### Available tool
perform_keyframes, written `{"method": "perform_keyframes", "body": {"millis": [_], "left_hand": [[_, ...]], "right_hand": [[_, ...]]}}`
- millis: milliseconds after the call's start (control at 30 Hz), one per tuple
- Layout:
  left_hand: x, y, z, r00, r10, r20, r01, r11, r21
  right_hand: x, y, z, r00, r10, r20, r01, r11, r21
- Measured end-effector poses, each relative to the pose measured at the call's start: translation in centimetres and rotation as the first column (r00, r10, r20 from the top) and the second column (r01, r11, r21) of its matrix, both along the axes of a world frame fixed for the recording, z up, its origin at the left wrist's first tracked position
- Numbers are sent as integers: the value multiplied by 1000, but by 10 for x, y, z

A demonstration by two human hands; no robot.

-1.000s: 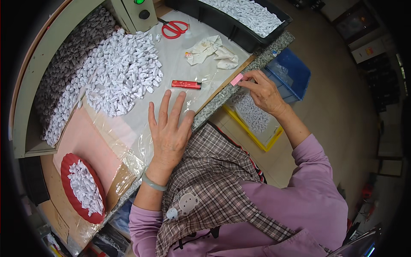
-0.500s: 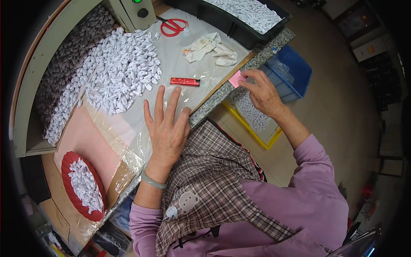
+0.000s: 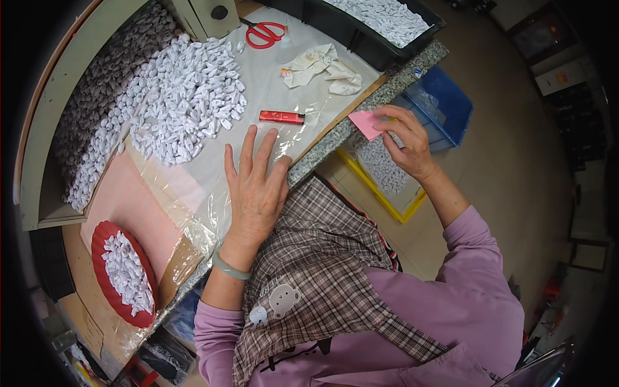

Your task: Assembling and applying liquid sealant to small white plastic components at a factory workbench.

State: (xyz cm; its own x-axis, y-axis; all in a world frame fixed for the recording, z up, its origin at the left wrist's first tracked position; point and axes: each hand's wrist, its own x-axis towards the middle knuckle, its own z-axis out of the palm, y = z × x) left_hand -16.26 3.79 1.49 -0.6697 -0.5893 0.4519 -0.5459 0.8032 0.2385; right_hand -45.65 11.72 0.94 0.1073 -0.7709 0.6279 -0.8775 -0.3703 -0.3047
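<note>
My right hand (image 3: 407,142) pinches a small pink piece of paper (image 3: 365,124) between thumb and fingers, above the stone edge of the bench. Its fingers partly hide the paper. Palm down, my left hand (image 3: 256,200) rests over the plastic-covered bench with its fingers spread and nothing held. Just beyond its fingertips lies a red lighter (image 3: 282,117). Left of the lighter, a heap of small white twisted-paper pieces (image 3: 193,97) spills out of a pale open-fronted box.
Red-handled scissors (image 3: 264,35) and a crumpled white cloth or tissue (image 3: 313,68) lie farther back. A black tray (image 3: 371,53) of white pieces stands at the far edge. A red scalloped dish (image 3: 102,277) sits near left. Below the right edge are a blue bin (image 3: 459,119) and yellow tray (image 3: 394,213).
My right hand has turned and shifted slightly, so more of the pink paper shows. My left hand stays spread in nearly the same place. The whole view has shifted a little.
</note>
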Motion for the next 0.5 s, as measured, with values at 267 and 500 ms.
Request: {"method": "perform_keyframes", "body": {"millis": [267, 500], "left_hand": [[25, 13, 17, 983, -114, -142, 110, 993, -37], [57, 47, 16, 922, -224, -316, 293, 936, 194]], "right_hand": [[20, 16, 13, 992, 44, 118, -50, 998, 48], [51, 34, -33, 948, 40, 314, -210, 822, 529]]}}
